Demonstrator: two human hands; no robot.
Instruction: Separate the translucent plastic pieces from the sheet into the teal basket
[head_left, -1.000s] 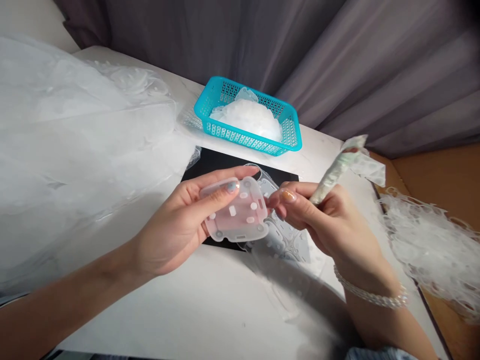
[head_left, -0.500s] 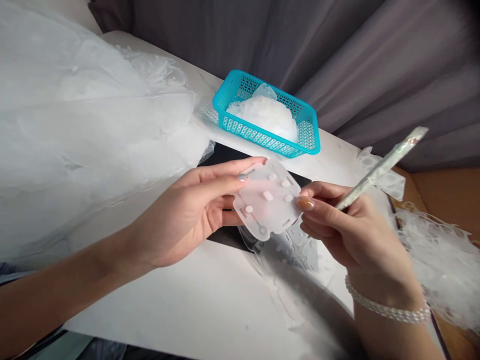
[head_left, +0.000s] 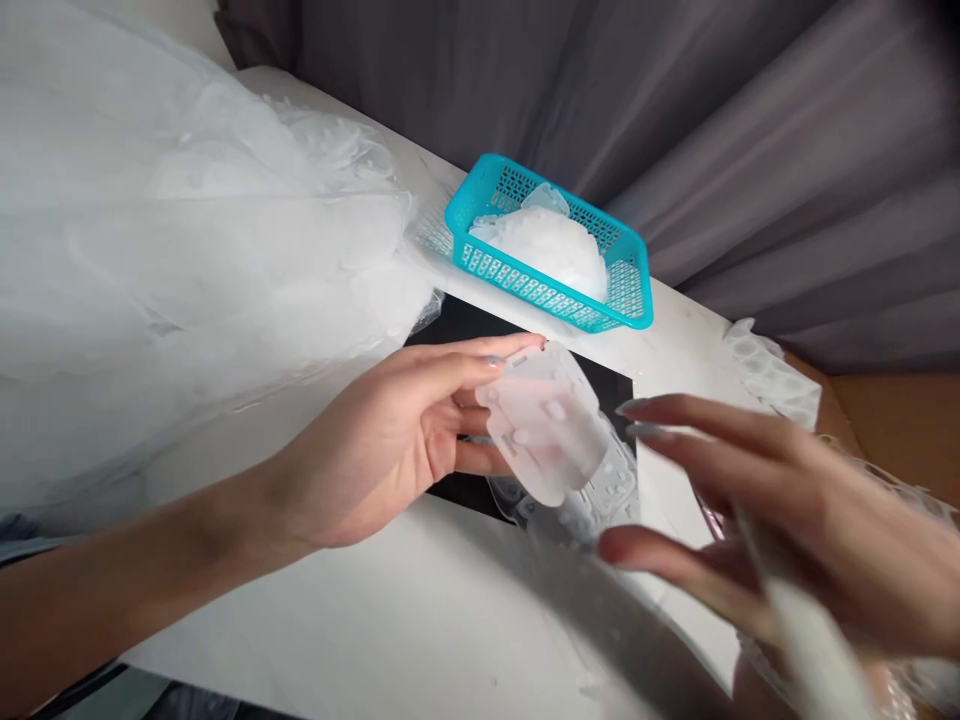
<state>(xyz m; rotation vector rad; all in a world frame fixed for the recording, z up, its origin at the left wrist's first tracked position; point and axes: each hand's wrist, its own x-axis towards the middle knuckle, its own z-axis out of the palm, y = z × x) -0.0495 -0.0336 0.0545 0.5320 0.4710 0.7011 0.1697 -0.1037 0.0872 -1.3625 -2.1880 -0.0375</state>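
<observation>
My left hand (head_left: 382,440) pinches a translucent white moulded sheet (head_left: 546,425) by its left edge, thumb on top and fingers behind. The sheet is tilted and shows rounded corners and small raised bumps. Off to its right, my right hand (head_left: 780,500) is blurred, with thumb and fingers spread apart and not touching the sheet. A pale, wrapped-looking stick (head_left: 817,635) is held in that hand, its near end pointing down; its tip is hidden. Beneath the sheet, more clear moulded pieces (head_left: 604,485) lie partly over a black mat (head_left: 469,320).
A turquoise basket (head_left: 544,285) with a heap of white pieces stands at the back of the white table (head_left: 360,620). Bulky clear plastic bags (head_left: 187,230) fill the left. Translucent scraps (head_left: 772,375) lie at the right, near a cardboard box (head_left: 892,425). A grey curtain (head_left: 600,90) hangs behind.
My right hand has let go of the sheet's right edge, moved right and down, and opened its fingers. The stick has swung downward. The sheet has tilted in my left hand.
</observation>
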